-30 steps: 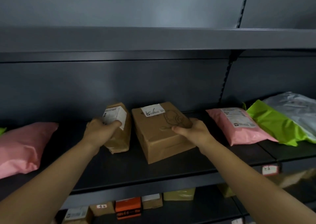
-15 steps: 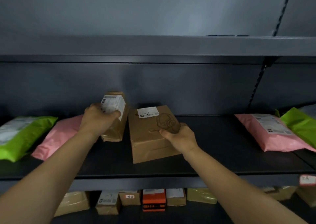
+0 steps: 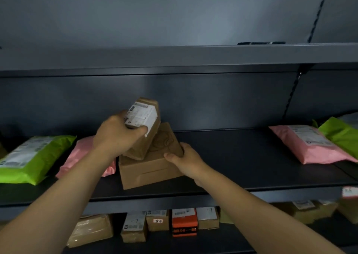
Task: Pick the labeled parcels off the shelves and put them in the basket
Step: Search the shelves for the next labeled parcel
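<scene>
While the left hand had its fingers wrapped round the small labelled parcel, that parcel sat tipped, long side running up and back, lower end touching the top of the bigger box. The right hand gripped the box's near right corner. Box sat on the middle shelf. No basket was in sight.

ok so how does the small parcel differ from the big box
The small parcel is much narrower than the big box. The small parcel is tilted, gripped by the left hand; the big box sits on the shelf, the right hand gripping its right corner. The small parcel shows a white label; the big box shows only a line drawing on top. Both are brown.
</scene>
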Available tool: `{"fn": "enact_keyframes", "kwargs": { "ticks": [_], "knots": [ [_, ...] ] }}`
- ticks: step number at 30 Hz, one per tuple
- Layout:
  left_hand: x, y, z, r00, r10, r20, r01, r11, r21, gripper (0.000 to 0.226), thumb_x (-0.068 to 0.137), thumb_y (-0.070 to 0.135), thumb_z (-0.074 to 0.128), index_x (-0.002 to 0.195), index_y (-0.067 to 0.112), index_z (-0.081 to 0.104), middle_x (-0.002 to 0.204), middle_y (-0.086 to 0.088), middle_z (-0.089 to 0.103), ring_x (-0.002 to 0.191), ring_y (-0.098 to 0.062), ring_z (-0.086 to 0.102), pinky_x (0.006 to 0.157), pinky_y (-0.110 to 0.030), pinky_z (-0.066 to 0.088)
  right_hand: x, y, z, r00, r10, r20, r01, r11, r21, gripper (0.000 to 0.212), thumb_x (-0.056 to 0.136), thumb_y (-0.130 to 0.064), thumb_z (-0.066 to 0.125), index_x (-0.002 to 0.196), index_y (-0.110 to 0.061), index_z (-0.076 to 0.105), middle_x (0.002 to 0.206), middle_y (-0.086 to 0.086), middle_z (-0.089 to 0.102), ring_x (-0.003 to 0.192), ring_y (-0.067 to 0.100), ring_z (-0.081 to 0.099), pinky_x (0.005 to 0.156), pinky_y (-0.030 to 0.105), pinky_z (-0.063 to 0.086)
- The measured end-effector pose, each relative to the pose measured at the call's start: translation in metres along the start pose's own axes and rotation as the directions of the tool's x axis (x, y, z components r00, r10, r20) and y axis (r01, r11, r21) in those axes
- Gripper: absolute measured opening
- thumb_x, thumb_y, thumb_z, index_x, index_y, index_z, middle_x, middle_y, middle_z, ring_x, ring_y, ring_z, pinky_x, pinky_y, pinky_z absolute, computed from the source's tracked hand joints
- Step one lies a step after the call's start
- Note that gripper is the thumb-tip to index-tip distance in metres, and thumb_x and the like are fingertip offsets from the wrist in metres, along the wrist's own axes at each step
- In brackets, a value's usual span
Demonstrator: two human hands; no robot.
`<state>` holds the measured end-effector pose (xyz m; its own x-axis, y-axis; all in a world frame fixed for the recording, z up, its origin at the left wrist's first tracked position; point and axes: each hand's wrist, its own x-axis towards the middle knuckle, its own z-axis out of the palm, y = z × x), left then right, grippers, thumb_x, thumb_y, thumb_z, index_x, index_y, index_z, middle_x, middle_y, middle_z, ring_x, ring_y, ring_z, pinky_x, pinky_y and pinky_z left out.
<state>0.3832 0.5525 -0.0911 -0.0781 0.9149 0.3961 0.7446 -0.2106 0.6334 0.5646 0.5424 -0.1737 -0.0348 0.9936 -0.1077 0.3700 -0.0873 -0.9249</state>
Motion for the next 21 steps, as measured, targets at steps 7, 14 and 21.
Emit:
{"fn": "enact_keyframes", "kwargs": {
  "ticks": [7, 14, 21],
  "knots": [
    [0.006, 0.015, 0.012, 0.998, -0.011, 0.054, 0.011, 1.0, 0.0, 0.055, 0.069, 0.046, 0.074, 0.118, 0.028, 0.061, 0.118, -0.005, 0.065, 0.104, -0.03, 0.059, 0.083, -0.037, 0.048, -0.031, 0.033, -0.109, 0.9, -0.184, -0.395, 0.012, 0.917, -0.399, 0.063, 0.089, -0.031, 0.063, 0.143, -0.012, 0.037, 0.144, 0.01, 0.04, 0.131, 0.023, 0.041, 0.104, 0.024, 0.032],
    [-0.009, 0.093, 0.069, 0.989, 0.144, 0.023, -0.138, 0.975, -0.174, 0.051, 0.073, 0.035, 0.075, 0.12, 0.03, 0.059, 0.114, 0.001, 0.065, 0.103, -0.024, 0.059, 0.084, -0.034, 0.048, -0.056, 0.086, -0.256, 0.648, -0.162, -0.744, -0.249, 0.879, -0.407, 0.051, 0.087, -0.023, 0.063, 0.131, -0.001, 0.049, 0.13, 0.023, 0.053, 0.121, 0.036, 0.048, 0.101, 0.035, 0.034],
    [-0.029, 0.155, 0.135, 0.991, 0.128, 0.041, -0.117, 0.972, -0.205, 0.058, 0.072, 0.031, 0.076, 0.127, 0.024, 0.055, 0.111, 0.001, 0.064, 0.1, -0.019, 0.059, 0.083, -0.032, 0.046, -0.071, 0.136, -0.345, 0.631, -0.005, -0.776, -0.483, 0.78, -0.398, 0.062, 0.091, -0.045, 0.054, 0.128, 0.004, 0.044, 0.126, 0.028, 0.05, 0.116, 0.043, 0.046, 0.095, 0.042, 0.037]
  ]
}}
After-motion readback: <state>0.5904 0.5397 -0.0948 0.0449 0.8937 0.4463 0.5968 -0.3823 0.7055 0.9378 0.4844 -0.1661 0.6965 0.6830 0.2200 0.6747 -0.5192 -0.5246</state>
